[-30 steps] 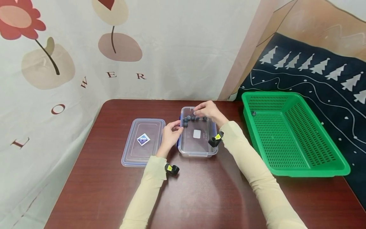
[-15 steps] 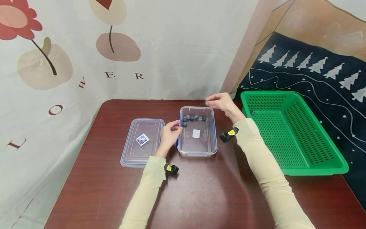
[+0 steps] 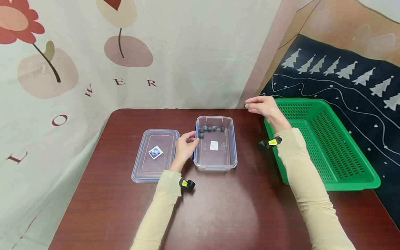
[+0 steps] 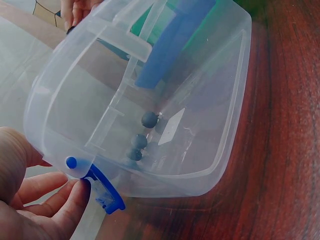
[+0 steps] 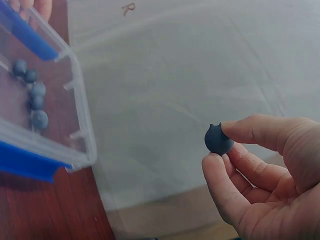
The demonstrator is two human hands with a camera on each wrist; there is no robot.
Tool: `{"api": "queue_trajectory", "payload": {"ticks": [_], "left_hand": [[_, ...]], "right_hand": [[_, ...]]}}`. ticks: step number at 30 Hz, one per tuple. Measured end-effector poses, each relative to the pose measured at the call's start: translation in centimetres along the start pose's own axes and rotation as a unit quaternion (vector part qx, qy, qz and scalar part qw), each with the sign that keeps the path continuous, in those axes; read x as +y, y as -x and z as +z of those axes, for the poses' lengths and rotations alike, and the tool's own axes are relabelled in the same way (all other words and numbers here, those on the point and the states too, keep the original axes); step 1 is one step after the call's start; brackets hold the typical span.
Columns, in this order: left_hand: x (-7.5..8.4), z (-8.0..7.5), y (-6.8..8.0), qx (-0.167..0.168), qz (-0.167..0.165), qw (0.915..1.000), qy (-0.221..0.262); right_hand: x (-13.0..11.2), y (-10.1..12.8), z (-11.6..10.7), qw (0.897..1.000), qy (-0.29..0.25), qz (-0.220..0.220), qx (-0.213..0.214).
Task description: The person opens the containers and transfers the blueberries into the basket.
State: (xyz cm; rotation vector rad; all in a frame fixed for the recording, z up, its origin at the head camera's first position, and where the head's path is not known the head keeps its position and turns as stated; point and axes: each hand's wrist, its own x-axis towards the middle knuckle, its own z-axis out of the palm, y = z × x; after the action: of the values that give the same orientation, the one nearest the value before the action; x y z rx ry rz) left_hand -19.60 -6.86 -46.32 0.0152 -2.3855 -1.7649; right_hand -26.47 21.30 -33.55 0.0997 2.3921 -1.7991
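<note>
In the head view, my right hand [image 3: 264,107] is raised beside the green basket [image 3: 354,189], near its far left corner. Its thumb and fingers pinch a blueberry [image 5: 218,140], dark and round with a small crown, clear in the right wrist view. A clear plastic food container [image 3: 215,167] with blue latches stands uncovered at the middle of the table. Several blueberries [image 3: 209,128] lie toward its far end. My left hand [image 3: 185,147] holds the container's left side, fingertips against the blue latch [image 4: 107,190] in the left wrist view.
The container's clear lid [image 3: 156,139], with a diamond-shaped label, lies flat on the reddish-brown table [image 3: 215,208] left of the container. Behind the table hangs a pale printed cloth [image 3: 200,62]. My right forearm passes over the basket's left rim.
My right hand has moved from above the container rightward to the basket, carrying a blueberry. It now covers the single berry seen earlier in the basket. My left hand stays at the container.
</note>
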Motion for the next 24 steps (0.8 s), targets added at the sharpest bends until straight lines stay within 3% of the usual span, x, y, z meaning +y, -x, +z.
{"api": "queue_trajectory", "payload": {"ticks": [13,24], "left_hand": [[0.1,0.0,0.0,-0.001,-0.004,1.0000,0.005],[0.0,0.0,0.0,-0.003,-0.012,0.9999,0.003]], "right_hand": [[1.2,1.0,-4.6,0.999,-0.003,0.005,0.038],[3.1,1.5,-8.8,0.995,-0.081,-0.004,0.056]]}}
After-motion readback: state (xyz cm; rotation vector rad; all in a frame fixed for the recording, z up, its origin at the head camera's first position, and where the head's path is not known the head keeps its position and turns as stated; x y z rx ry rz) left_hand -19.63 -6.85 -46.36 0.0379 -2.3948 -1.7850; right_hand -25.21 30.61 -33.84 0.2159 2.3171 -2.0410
